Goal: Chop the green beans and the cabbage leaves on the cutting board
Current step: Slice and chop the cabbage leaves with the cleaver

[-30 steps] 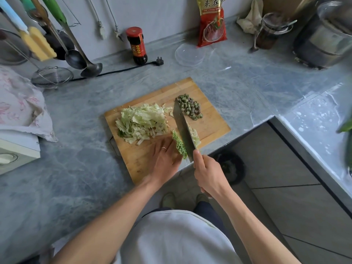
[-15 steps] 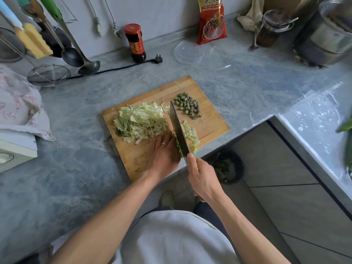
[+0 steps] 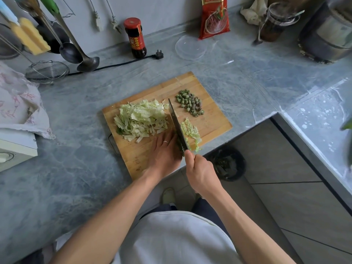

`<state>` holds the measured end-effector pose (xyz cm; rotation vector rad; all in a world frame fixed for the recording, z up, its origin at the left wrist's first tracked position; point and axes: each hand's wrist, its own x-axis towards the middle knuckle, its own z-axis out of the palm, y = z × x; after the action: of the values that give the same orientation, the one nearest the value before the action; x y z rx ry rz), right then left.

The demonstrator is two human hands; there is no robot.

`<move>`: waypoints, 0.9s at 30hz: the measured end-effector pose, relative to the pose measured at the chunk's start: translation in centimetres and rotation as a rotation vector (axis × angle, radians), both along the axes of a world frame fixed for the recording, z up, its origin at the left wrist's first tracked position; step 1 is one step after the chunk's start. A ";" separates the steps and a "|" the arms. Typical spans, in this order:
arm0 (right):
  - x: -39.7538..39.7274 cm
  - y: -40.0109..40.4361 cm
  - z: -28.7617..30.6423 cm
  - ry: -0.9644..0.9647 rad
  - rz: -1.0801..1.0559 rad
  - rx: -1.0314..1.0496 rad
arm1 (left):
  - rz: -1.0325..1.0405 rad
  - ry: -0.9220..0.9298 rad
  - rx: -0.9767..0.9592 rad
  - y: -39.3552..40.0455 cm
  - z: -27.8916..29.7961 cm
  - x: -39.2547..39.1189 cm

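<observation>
- While the blade is down, the left hand (image 3: 163,149) rests at 6 o'clock on the cutting board (image 3: 213,121), fingers extended flat and touching the knife (image 3: 177,126); whether it pins a leaf cannot be determined
- Chopped cabbage (image 3: 141,119) lies at 9 o'clock; a few cut strips (image 3: 190,130) lie just right of the blade
- Right hand (image 3: 200,170) is clenched round the knife handle
- Green bean pieces (image 3: 189,102) sit at 1 o'clock
- Hazard: fingertips beside the edge risk a cut if the blade drifts left
- Hazard: the board overhangs the grey marble counter (image 3: 76,149) and may tip; strips could fall toward the bin (image 3: 228,164) below
</observation>
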<state>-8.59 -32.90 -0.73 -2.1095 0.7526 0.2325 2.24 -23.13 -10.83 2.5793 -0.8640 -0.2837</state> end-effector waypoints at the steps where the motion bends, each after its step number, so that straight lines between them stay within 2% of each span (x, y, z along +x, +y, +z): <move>1: -0.1 -0.1 0.1 -0.002 -0.001 -0.004 | 0.000 -0.010 -0.001 0.0 0.1 0.1; 6: 1.5 -0.4 -0.7 -0.034 -0.019 0.001 | 0.017 0.045 0.028 -0.3 -0.4 -0.1; 10: -0.5 0.1 -1.1 -0.016 -0.007 0.003 | 0.012 0.032 0.057 -0.1 -0.4 -0.1; 16: 1.8 -0.9 -0.9 -0.021 -0.028 0.025 | 0.055 0.038 -0.002 -0.4 -0.3 -0.5; 20: -0.6 -0.2 -1.0 -0.004 0.016 -0.012 | 0.040 -0.004 -0.029 -0.2 -0.5 -0.4; 27: 2.1 -2.2 0.4 0.015 -0.006 0.086 | 0.046 0.030 -0.048 -0.2 0.0 -0.5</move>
<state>-6.48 -35.13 -0.37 -2.0265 0.7447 0.2730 1.70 -23.32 -10.87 2.5407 -0.7902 -0.2838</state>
